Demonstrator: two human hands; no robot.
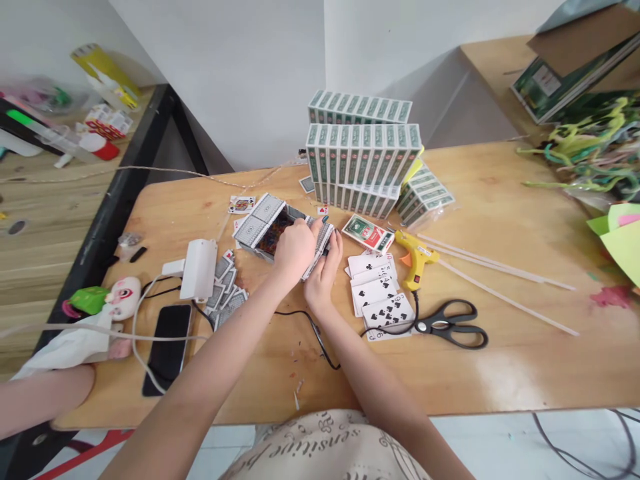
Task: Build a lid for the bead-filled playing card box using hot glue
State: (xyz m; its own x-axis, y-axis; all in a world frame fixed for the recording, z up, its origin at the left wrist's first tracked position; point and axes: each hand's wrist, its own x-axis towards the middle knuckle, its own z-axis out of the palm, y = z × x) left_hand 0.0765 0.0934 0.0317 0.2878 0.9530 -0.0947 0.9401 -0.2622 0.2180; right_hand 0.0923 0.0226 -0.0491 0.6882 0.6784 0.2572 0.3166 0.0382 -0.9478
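Open box of grey-patterned cards (260, 219) lies forward-left of your right hand (321, 277), long axis slanting nearer rightward; right fingers grip right end. Left hand (294, 250) overlaps it, pinch hidden, cannot tell.

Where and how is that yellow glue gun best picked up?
Probably by its handle, coming from the person's side: the glue gun lies with the handle pointing that way, orange trigger to its left, black cord leaving its bottom end.

Head view looks forward and down, fairly near; edges perhaps stretched.
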